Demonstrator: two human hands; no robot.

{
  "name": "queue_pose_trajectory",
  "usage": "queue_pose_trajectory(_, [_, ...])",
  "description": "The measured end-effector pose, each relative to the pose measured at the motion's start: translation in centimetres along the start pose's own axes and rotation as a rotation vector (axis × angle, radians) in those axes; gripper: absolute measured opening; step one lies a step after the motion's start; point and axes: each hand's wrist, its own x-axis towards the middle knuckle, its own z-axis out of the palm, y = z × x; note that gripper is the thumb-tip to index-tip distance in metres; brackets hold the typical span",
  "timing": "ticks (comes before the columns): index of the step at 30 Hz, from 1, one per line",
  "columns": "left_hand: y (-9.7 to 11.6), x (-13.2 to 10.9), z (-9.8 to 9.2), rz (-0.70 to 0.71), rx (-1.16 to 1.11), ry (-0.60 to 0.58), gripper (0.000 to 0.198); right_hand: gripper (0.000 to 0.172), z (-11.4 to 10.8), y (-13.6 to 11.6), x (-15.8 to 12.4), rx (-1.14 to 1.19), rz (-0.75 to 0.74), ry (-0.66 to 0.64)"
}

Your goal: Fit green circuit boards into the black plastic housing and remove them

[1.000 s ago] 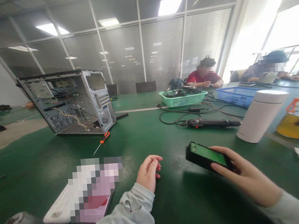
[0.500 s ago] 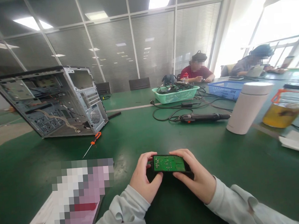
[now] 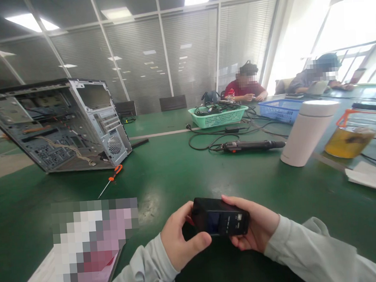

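Between my two hands is a small black box-shaped electronic device [image 3: 227, 219], with a dark bluish screen-like patch and small white markings on the side facing me. My left hand [image 3: 181, 236] is closed on its left end, fingers behind and thumb in front. Around the right end, my right hand [image 3: 258, 222] grips it, with fingers along the top edge and underneath. The circuit board is out of sight. Left of my hands, an orange-handled screwdriver [image 3: 115, 173] lies on the green table [image 3: 164, 172].
An opened computer case [image 3: 115, 137] stands at left, above blurred white and pink items [image 3: 118, 244]. Beyond my hands lie a corded electric screwdriver [image 3: 252, 146], a green basket [image 3: 218, 118] and a blue basket [image 3: 279, 111]. A white bottle [image 3: 306, 135] and a jar [image 3: 351, 136] stand right. Two people sit behind.
The device has been turned over in my hands: its green circuit board faced me before, and now its black side with the markings does. My right hand has shifted its grip.
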Motion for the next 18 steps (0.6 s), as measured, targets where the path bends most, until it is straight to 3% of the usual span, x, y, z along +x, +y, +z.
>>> queue_pose_trajectory(3, [-0.1, 0.3, 0.1, -0.062, -0.049, -0.009, 0.055, 0.051, 0.5, -0.3, -0.6, 0.103, 0.072, -0.046])
queue_pose_trajectory(7, [-0.3, 1.0, 0.1, -0.153, -0.217, -0.021, 0.057, 0.038, -0.1, 0.2, 0.0, 0.134, -0.046, -0.043])
queue_pose_trajectory(10, [-0.7, 1.1, 0.0, -0.168, -0.232, 0.003, 0.056, 0.040, -0.9, 1.2, 0.7, -0.098, -0.400, -0.043])
queue_pose_trajectory(12, [-1.0, 0.9, -0.1, -0.172, -0.222, 0.031, 0.054, 0.041, -1.4, 1.7, 0.9, -0.373, -0.765, 0.006])
queue_pose_trajectory(15, [-1.5, 0.6, -0.1, -0.166, -0.183, 0.036, 0.048, 0.026, -1.6, 1.9, 0.4, -0.867, -1.268, 0.118])
queue_pose_trajectory(18, [-1.5, 0.4, 0.0, -0.129, -0.110, 0.050, 0.043, 0.022, -1.6, 1.5, -0.3, -1.263, -1.490, 0.124])
